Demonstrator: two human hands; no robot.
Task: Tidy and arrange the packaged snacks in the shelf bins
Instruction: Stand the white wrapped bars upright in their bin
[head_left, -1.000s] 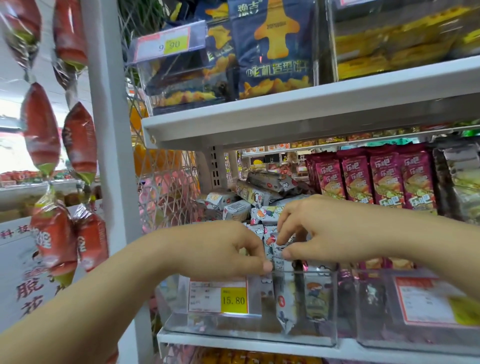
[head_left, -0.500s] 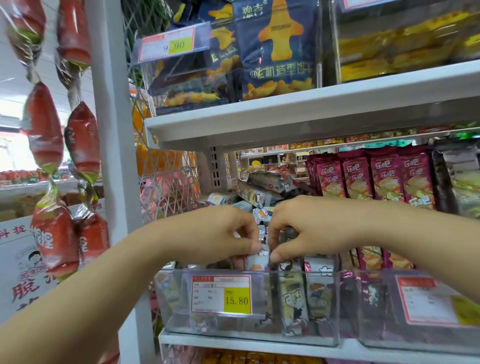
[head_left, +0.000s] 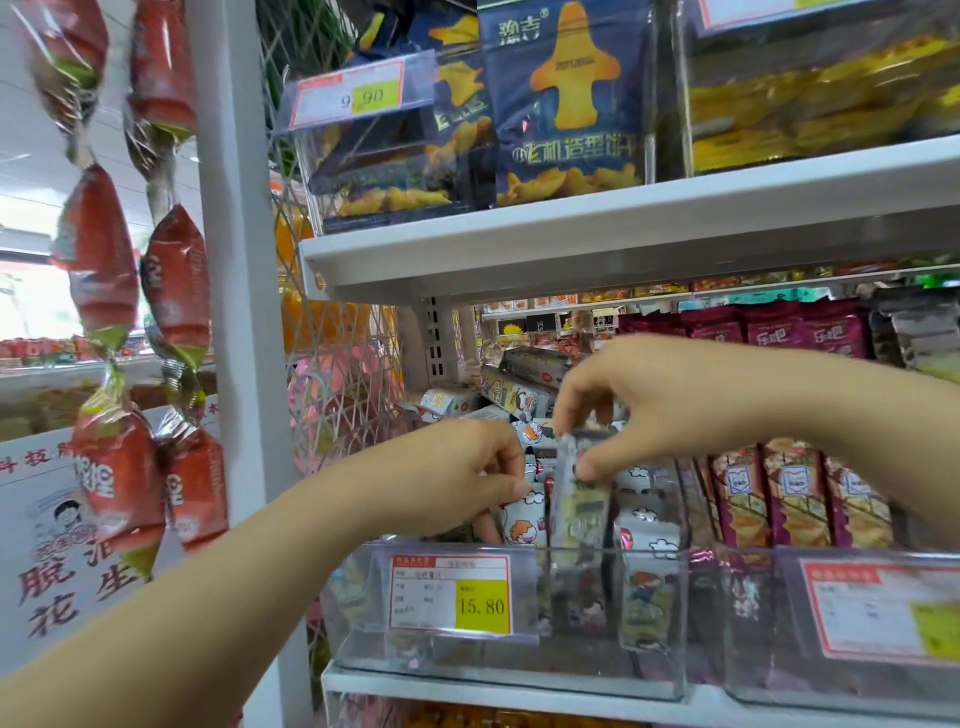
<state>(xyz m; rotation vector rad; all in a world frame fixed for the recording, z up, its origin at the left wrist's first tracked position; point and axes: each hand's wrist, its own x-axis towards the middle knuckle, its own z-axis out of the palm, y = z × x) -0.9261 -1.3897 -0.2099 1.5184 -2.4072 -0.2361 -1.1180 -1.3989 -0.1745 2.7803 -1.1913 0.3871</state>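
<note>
A clear plastic bin (head_left: 519, 660) with a 15.80 price tag (head_left: 457, 595) stands on the middle shelf. It holds white cartoon-printed snack packs, several upright at the front and more piled loosely behind (head_left: 519, 395). My right hand (head_left: 628, 400) pinches the top of one grey-white pack (head_left: 576, 514) standing upright at the bin's front. My left hand (head_left: 457, 473) grips a neighbouring white pack (head_left: 519, 519) just to its left, thumb on its upper edge.
A second clear bin (head_left: 831, 623) to the right holds purple snack packs (head_left: 789, 499). The shelf above (head_left: 571, 244) carries dark blue biscuit bags (head_left: 566, 98). Red wrapped snacks (head_left: 104, 270) hang on strips left of the white upright post (head_left: 239, 312).
Both hands have stayed at the bin's front. The right hand has risen a little with the grey-white pack, which now stands upright beside the pack in my left hand.
</note>
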